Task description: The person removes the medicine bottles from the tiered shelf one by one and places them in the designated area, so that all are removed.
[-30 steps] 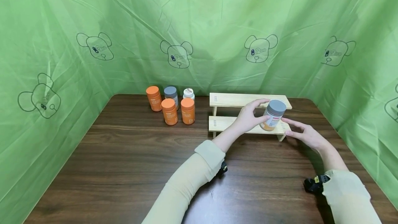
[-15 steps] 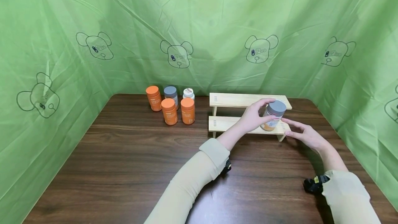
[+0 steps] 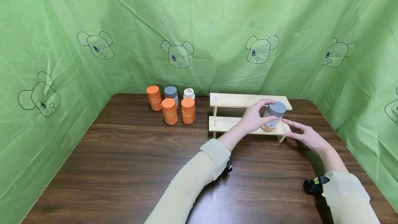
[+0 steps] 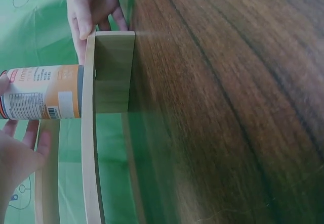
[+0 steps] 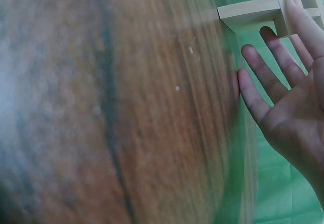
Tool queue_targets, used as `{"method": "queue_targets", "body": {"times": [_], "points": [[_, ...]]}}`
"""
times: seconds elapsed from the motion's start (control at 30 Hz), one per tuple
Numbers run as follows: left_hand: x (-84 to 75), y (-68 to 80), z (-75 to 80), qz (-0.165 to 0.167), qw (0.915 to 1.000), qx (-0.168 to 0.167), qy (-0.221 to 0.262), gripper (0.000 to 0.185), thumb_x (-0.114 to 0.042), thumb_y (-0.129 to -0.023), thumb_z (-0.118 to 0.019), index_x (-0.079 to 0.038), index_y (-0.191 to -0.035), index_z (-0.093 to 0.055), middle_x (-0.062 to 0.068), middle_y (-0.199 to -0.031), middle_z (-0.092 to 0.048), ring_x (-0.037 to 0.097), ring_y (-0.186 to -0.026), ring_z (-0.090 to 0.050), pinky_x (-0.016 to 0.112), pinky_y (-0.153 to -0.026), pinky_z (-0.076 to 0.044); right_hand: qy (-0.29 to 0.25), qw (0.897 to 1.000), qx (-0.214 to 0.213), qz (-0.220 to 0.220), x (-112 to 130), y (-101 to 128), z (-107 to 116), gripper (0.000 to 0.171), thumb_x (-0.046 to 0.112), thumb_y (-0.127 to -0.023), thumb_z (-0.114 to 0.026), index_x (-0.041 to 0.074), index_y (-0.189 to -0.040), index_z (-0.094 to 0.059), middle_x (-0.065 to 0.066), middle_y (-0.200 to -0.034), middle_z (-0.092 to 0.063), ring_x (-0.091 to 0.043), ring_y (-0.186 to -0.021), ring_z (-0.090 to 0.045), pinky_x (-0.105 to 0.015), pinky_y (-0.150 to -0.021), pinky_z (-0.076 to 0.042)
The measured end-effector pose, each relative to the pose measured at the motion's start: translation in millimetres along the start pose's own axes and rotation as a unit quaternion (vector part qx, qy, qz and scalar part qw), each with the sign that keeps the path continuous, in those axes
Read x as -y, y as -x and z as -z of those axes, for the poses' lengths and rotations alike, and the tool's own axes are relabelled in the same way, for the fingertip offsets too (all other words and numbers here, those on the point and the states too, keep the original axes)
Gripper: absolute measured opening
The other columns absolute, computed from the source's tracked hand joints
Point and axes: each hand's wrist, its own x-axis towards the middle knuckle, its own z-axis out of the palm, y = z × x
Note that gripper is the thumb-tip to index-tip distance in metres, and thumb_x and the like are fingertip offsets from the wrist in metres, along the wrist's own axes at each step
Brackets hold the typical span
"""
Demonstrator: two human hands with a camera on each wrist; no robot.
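My left hand (image 3: 252, 118) grips a supplement bottle (image 3: 276, 110) with a grey lid, thumb in front and index finger behind. The bottle stands upright at the right end of the lower tier of a two-tier wooden rack (image 3: 228, 123). In the left wrist view its base is right at the board, and its printed label (image 4: 43, 92) with orange band shows. Beside the rack's right end, my right hand (image 3: 308, 137) has its thumb and index finger at the board's end. The right wrist view shows the other fingers (image 5: 260, 70) loosely extended, holding nothing.
Left of the rack stand several bottles: orange ones, such as the front orange bottle (image 3: 169, 112), a grey-lidded bottle (image 3: 171, 92) and a small white bottle (image 3: 188, 93). A green curtain (image 3: 214, 27) encloses the brown wooden table (image 3: 130, 168) at the back and sides.
My left hand has shifted slightly right and closed further around the bottle, its thumb now across the label. The bottle, rack and right hand look nearly unmoved.
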Motion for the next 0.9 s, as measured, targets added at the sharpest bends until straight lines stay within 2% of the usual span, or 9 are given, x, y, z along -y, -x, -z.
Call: {"method": "queue_targets", "body": {"times": [0.2, 0.37, 0.63, 0.9], "points": [[0.5, 3.6, 0.1, 0.001, 0.9987, -0.022, 0.046, 0.051, -0.021, -0.079, -0.077, -0.024, -0.126, -0.056, -0.011, -0.124, -0.06, -0.001, -0.095, -0.061, 0.019, -0.086, -0.047, -0.003, 1.0, 0.001, -0.001, 0, 0, 0, 0.058, 0.026, -0.093, -0.06, 0.021, -0.146, -0.037, -0.016, -0.15, -0.033, 0.013, -0.12, -0.027, -0.062, -0.105, -0.021], [-1.3, 7.4, 3.4, 0.007, 0.998, -0.042, 0.047, 0.05, -0.021, -0.079, -0.078, -0.024, -0.124, -0.057, -0.01, -0.121, -0.062, 0.0, -0.094, -0.061, 0.019, -0.082, -0.049, -0.011, 1.0, 0.003, -0.005, 0, 1, 0, 0.059, 0.026, -0.093, -0.061, 0.021, -0.146, -0.037, -0.017, -0.15, -0.032, 0.013, -0.12, -0.027, -0.063, -0.105, -0.02], [-11.2, 14.8, 12.9, 0.012, 0.998, -0.045, 0.043, 0.05, -0.022, -0.078, -0.078, -0.025, -0.123, -0.057, -0.009, -0.121, -0.062, 0.0, -0.092, -0.061, 0.02, -0.08, -0.049, -0.013, 1.0, 0.004, -0.012, 0, 1, 1, 0.059, 0.027, -0.093, -0.06, 0.021, -0.146, -0.036, -0.018, -0.15, -0.032, -0.001, -0.129, -0.027, -0.064, -0.104, -0.02], [-23.2, 22.5, 29.5, 0.014, 0.9982, -0.046, 0.035, 0.05, -0.023, -0.077, -0.079, -0.024, -0.123, -0.058, -0.009, -0.119, -0.062, 0.001, -0.092, -0.062, 0.025, -0.084, -0.049, -0.004, 1.0, 0.001, -0.012, -1, 1, 0, 0.059, 0.028, -0.093, -0.061, 0.023, -0.146, -0.037, -0.017, -0.149, -0.033, 0.009, -0.121, -0.028, -0.062, -0.104, -0.022]]}}
